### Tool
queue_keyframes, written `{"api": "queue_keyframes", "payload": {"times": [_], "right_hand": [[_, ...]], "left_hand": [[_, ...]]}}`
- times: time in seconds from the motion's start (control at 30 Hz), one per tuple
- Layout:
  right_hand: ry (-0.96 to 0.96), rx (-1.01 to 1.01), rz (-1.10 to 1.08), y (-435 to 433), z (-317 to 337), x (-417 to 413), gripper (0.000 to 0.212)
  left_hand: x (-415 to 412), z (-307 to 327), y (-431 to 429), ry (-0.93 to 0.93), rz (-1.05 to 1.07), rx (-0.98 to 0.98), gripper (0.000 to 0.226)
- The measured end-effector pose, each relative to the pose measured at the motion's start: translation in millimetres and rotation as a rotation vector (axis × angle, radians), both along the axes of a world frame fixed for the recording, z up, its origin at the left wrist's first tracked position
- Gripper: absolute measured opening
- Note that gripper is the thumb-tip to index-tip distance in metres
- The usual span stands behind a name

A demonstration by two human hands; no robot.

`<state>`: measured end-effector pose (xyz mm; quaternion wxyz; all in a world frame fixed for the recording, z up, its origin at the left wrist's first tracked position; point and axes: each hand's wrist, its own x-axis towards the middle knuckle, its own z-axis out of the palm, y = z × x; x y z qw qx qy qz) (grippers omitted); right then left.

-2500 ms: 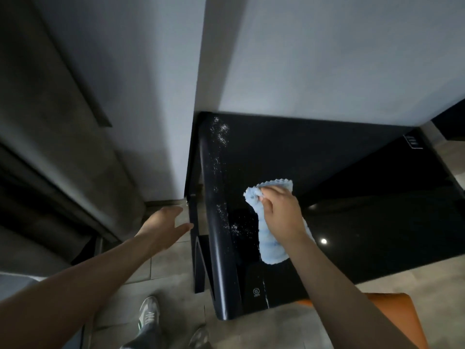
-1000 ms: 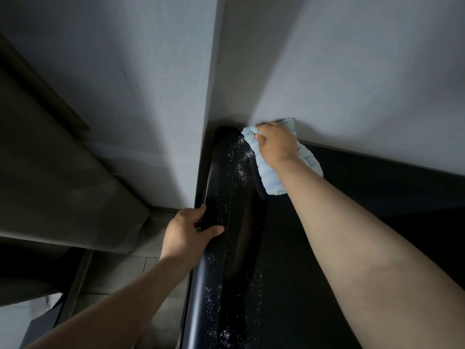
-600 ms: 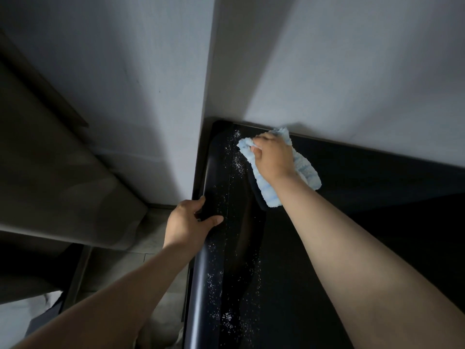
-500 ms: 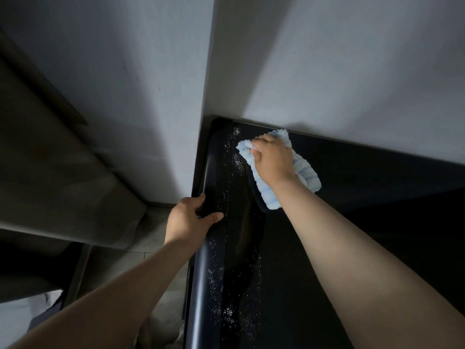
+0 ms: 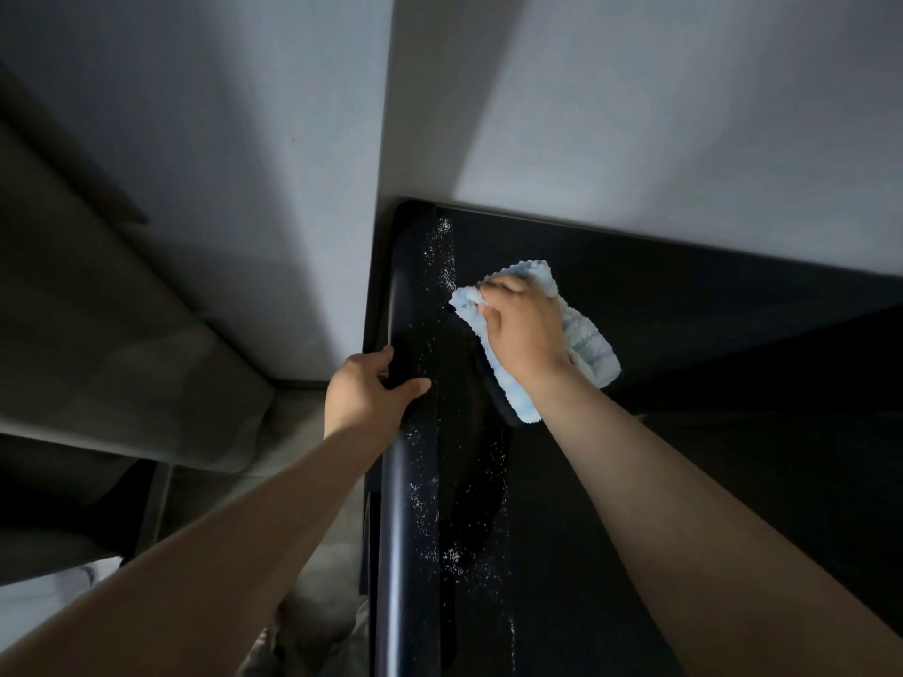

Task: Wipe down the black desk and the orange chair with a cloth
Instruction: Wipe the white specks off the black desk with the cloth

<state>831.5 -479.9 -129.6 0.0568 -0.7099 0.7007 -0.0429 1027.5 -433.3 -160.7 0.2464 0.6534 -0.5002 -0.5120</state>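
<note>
Your right grip (image 5: pixel 523 329), curled on the cloth (image 5: pixel 589 346), sits just right of the speck trail (image 5: pixel 430 505) running lengthwise along the bench (image 5: pixel 708 305) edge your left grip (image 5: pixel 366 395) clasps.

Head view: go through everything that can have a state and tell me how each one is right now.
Desk: glossy black top, dusty along its left side.
Specks: white, scattered in a strip by the left edge, not wiped up.
Cloth: bunched, lying on the desk under the right hand.
Right hand: fingers curled on the cloth, pressing it down.
Left hand: grips the desk's rounded left edge.
</note>
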Motion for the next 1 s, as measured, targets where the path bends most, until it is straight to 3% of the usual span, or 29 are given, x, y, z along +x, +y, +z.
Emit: {"api": "queue_keyframes", "payload": {"times": [0.53,0.73,0.9,1.0], "right_hand": [[-0.032,0.02,-0.083,85.7,2.6,17.0,0.032],[-0.023,0.072,-0.126,120.6,3.9,26.5,0.034],[-0.023,0.08,-0.161,154.1,4.7,36.4,0.035],[-0.043,0.069,-0.188,172.5,5.0,43.0,0.034]], "left_hand": [[2.2,8.9,0.6,-0.084,-0.078,-0.037,0.073],[6.9,17.8,11.0,-0.132,-0.16,-0.087,0.043],[22.7,17.4,41.4,-0.161,-0.237,-0.05,0.058],[29.6,19.0,64.2,-0.116,-0.245,-0.031,0.048]]}}
